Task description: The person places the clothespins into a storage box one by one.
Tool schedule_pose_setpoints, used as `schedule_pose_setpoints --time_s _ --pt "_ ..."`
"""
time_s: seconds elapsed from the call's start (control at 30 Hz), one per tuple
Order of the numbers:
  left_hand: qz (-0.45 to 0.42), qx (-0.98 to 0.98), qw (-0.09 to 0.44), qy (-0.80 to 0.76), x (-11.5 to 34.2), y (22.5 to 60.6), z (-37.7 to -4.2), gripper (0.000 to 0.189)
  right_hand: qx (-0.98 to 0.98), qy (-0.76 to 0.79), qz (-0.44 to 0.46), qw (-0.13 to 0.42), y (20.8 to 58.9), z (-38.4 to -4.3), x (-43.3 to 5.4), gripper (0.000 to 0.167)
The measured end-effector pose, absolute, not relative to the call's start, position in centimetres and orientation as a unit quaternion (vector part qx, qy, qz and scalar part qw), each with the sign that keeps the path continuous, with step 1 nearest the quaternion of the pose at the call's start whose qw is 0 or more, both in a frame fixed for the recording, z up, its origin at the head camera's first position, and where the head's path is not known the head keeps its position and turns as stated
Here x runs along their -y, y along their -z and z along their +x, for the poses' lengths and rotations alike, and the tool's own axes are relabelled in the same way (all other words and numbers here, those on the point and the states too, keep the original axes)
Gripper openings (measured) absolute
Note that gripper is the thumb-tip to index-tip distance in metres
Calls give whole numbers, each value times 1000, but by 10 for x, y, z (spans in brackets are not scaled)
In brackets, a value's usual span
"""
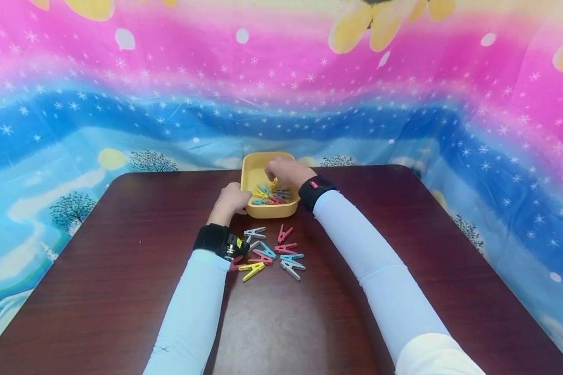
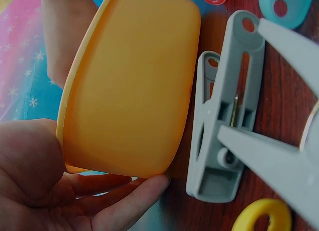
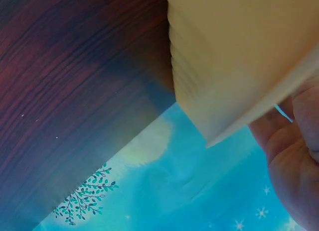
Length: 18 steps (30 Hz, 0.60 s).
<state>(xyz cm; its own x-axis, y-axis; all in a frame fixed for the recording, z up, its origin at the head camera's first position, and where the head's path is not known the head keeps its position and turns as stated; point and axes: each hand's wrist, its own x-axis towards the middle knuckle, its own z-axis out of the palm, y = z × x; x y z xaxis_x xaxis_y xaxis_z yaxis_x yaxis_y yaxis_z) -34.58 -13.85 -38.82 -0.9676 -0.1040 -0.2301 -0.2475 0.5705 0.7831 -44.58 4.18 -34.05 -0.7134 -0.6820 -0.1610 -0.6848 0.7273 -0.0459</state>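
Note:
A yellow plastic basket (image 1: 273, 211) stands near the back edge of the table, with several clothespins (image 1: 260, 193) in yellow, blue, grey and red lying in its front half. My left hand (image 1: 232, 200) holds the basket's left side, its thumb at the rim; in the left wrist view its fingers lie along the outer wall. Reaching over the right rim, my right hand (image 1: 286, 171) pinches a yellow clothespin (image 1: 274, 184) above the pile. Its fingertips are partly hidden in the head view. The right wrist view shows that hand (image 3: 294, 151) behind the basket's outer wall (image 3: 239, 57).
In front of the basket several loose clothespins lie on the dark wooden table (image 1: 122, 271): a yellow one (image 1: 252, 270), a red one (image 1: 285, 233), a blue one (image 1: 291, 257) and a grey one (image 2: 224, 106) among them. A patterned cloth (image 1: 206, 114) hangs behind the table.

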Motion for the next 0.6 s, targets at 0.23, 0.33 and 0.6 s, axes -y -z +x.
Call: schedule_pose_setpoints --time_s 0.23,0.33,0.6 --pt "-100 -881 82 -456 137 386 -344 43 -928 17 -366 69 327 -438 -56 30" --pt "-100 -880 81 -457 138 387 -345 43 -929 27 -365 58 320 -428 -65 33" --pt "-101 -879 81 -458 138 388 -346 45 -924 68 -375 18 305 -383 -87 38"
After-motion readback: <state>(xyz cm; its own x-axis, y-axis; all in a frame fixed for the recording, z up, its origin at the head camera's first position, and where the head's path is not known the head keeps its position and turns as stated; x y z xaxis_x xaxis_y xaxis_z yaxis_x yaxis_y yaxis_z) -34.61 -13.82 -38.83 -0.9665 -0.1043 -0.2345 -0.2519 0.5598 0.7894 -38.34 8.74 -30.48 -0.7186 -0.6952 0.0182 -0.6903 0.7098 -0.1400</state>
